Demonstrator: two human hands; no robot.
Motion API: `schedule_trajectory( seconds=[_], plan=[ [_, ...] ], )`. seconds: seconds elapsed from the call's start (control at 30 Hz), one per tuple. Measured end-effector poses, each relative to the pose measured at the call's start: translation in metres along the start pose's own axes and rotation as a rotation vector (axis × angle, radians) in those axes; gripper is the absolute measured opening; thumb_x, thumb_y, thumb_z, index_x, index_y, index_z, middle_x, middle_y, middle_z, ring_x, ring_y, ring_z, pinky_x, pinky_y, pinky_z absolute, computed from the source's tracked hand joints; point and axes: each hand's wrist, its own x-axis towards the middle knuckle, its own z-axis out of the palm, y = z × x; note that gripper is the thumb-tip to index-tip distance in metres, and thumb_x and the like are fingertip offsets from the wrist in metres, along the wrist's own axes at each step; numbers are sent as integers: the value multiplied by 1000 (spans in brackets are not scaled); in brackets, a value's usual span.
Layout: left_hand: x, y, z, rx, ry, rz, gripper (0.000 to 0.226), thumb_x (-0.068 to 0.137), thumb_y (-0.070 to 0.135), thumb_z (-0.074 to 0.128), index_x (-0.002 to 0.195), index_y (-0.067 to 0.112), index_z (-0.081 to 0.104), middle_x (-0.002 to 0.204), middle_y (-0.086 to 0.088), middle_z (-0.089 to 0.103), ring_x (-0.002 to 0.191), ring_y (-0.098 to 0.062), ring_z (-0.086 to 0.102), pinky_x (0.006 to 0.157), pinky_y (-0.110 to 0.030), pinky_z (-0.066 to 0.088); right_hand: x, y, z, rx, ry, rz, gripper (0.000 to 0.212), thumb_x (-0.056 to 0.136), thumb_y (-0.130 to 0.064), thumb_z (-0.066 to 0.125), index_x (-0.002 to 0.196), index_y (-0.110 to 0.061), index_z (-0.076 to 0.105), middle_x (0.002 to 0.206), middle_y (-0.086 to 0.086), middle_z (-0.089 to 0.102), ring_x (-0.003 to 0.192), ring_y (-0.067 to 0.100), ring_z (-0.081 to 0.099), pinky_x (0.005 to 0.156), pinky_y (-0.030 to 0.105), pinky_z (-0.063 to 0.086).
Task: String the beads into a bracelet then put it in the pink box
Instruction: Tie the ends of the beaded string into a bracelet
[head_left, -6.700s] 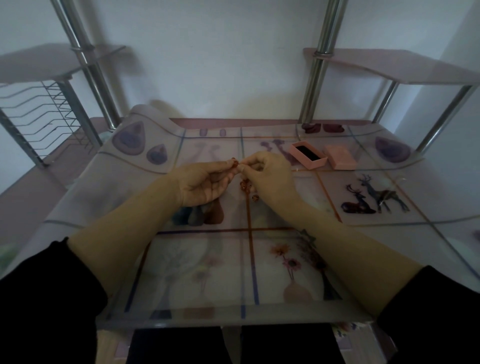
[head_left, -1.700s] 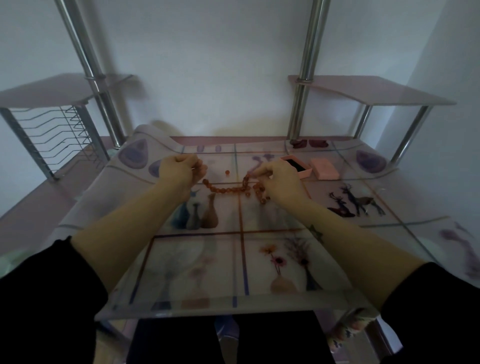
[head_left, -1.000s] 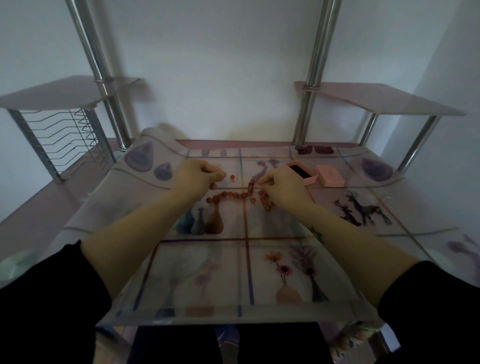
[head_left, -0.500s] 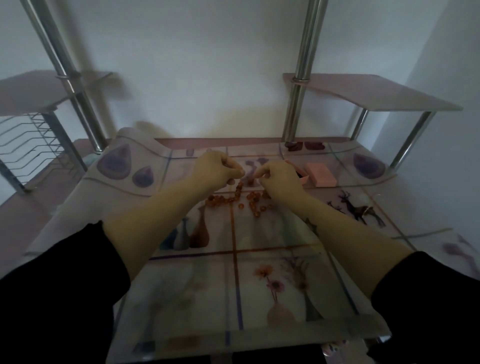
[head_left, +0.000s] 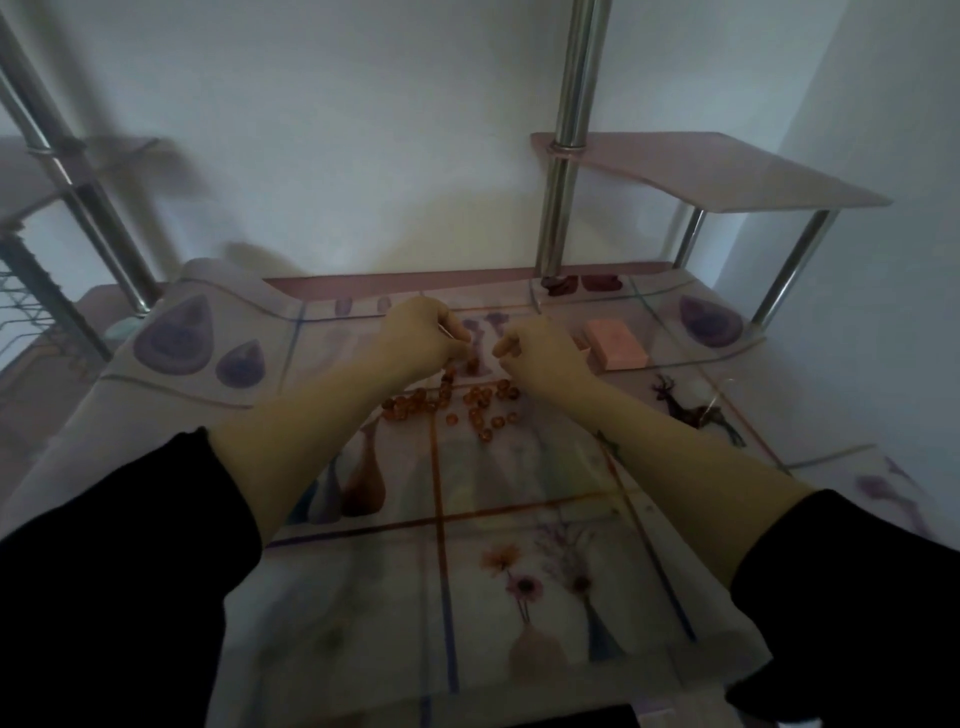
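You are partway through. The beads (head_left: 457, 405) lie in a loose amber cluster on the table (head_left: 467, 597) between your forearms, and a short run of them climbs toward your hands. I judge most are threaded, though I cannot tell which of the lying ones are strung and which loose (the view is dim and blurred). No closed loop shows, so joining or knotting the ends looks like the step in hand. After that comes the move to the pink box (head_left: 615, 343), which sits just beyond your right wrist, well apart from the beads (only a plain pink top shows, so this may be its lid).

Both hands are raised over the far middle of the table, close together but not touching, with knuckles toward you. Your left hand (head_left: 415, 338) has its fingers curled and pinches a thin pale cord (head_left: 448, 332) at the fingertips. Your right hand (head_left: 543, 358) is curled too, thumb pressed to forefinger. I take that for a pinch on the cord's other end, too fine to see there.
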Motion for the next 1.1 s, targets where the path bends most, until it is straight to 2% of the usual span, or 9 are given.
schedule_trajectory(
  seconds=[0.13,0.33,0.43,0.6,0.73,0.9,0.97,1.03,1.1],
  plan=[
    [2,1,0,50,-37,-7,6,78,17,78,77,17,72,63,9,63,59,-7,61,62,-24,52,6,-4,6,-8,-50,-16,15,85,-9,62,94,-7,74,104,11,71,91,24,66,81,30,51],
    [4,1,2,80,-91,-10,11,79,17,76,73,24,71,56,13,58,56,0,56,48,-12,38,15,-6,13,-12,-79,-32,11,84,-8,68,87,-15,76,118,3,69,104,21,63,68,22,37],
    [7,0,2,72,-101,-23,7,80,16,76,76,21,72,59,11,60,58,-2,57,53,-16,43,18,-7,13,15,-112,-32,14,82,-9,68,83,-19,77,121,1,67,108,21,60,64,19,34],
    [8,-4,1,87,-95,-16,5,80,16,76,84,18,74,64,7,63,64,-12,62,67,-26,53,21,-9,18,-23,-111,-30,8,85,-14,68,88,-12,75,115,5,69,100,24,64,67,28,41],
    [8,-8,1,99,-93,-21,8,80,17,76,88,18,76,62,8,63,60,-7,60,64,-23,50,21,-11,18,-18,-123,-33,8,86,-15,67,84,-10,73,124,3,66,103,23,63,69,28,39],
    [7,-11,1,99,-107,-36,11,79,20,77,90,18,75,61,7,63,59,-6,60,55,-18,44,21,-13,18,-28,-148,-57,32,87,-12,62,57,-21,56,118,7,67,89,22,61,66,30,40],
    [6,-12,1,87,-105,-40,13,79,20,77,91,18,75,62,7,63,59,-6,61,52,-17,43,20,-13,17,-47,-159,-52,27,88,-14,60,61,-16,61,115,7,69,93,24,63,68,34,47],
    [7,-13,1,78,-110,-47,13,79,21,77,92,19,74,66,5,65,60,-7,63,51,-17,43,20,-14,16,-66,-168,-46,20,90,-16,58,77,-7,70,109,7,70,94,27,65,72,39,53],
    [8,-14,0,54,-108,-52,15,79,20,78,93,18,73,67,2,67,57,-6,63,50,-17,44,21,-16,14,-1,-151,-57,20,90,-14,55,82,-4,71,115,9,69,98,27,64,78,41,53]
  ],
)
